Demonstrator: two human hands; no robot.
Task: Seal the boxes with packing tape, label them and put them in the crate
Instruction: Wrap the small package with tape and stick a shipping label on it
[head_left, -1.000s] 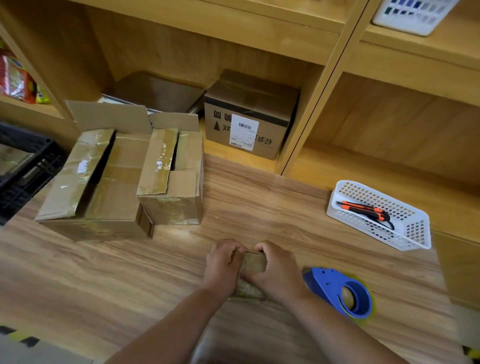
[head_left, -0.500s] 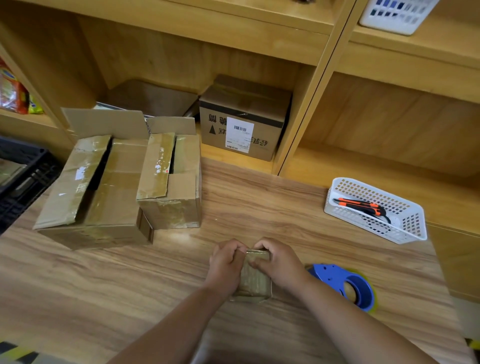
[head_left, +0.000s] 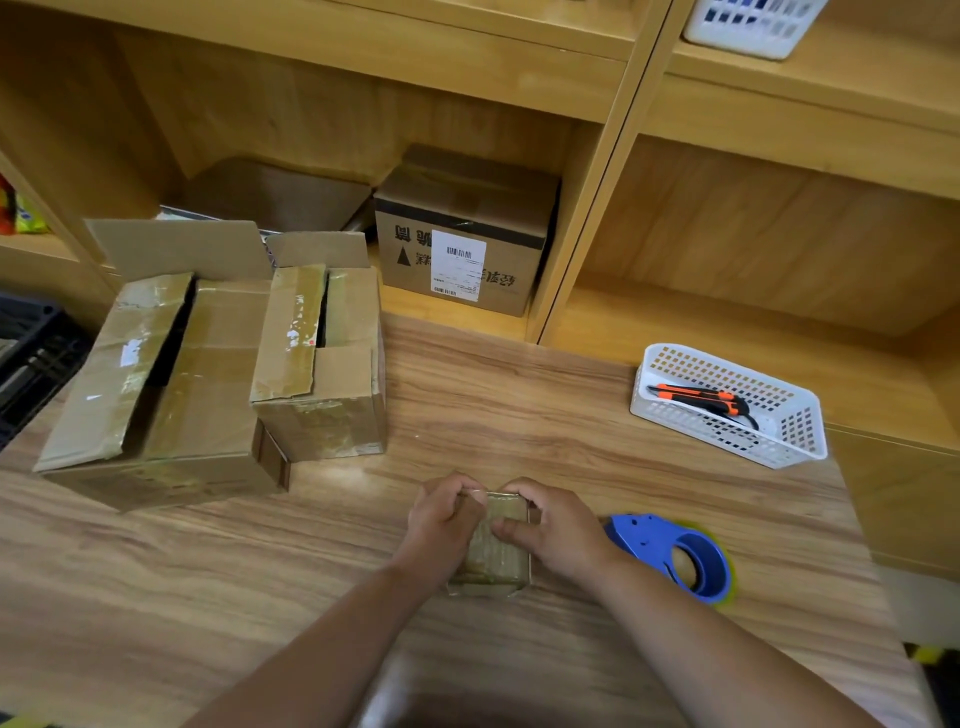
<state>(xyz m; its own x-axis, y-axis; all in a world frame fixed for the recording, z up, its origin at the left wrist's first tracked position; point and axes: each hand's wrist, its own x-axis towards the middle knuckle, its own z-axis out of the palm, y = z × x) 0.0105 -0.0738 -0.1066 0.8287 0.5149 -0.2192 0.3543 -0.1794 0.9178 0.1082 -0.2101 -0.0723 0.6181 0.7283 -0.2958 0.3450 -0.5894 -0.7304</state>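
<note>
Gripping the small box (head_left: 493, 556) near your edge of the bench (head_left: 519, 415).
Two bigger boxes (head_left: 197, 374) stand unsealed at far left, by a black crate (head_left: 36, 353) cut off at the frame. Your left hand (head_left: 441, 525) and right hand (head_left: 556, 530) curl round the small box's far end; it looks light, stiff and tape-slick, so hold its side edges. Your fingers (head_left: 462, 501) hide the far flap.

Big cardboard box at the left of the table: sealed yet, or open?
Open. The big cardboard box has its back flap standing upright, and a dark gap shows between its two top flaps.
</note>
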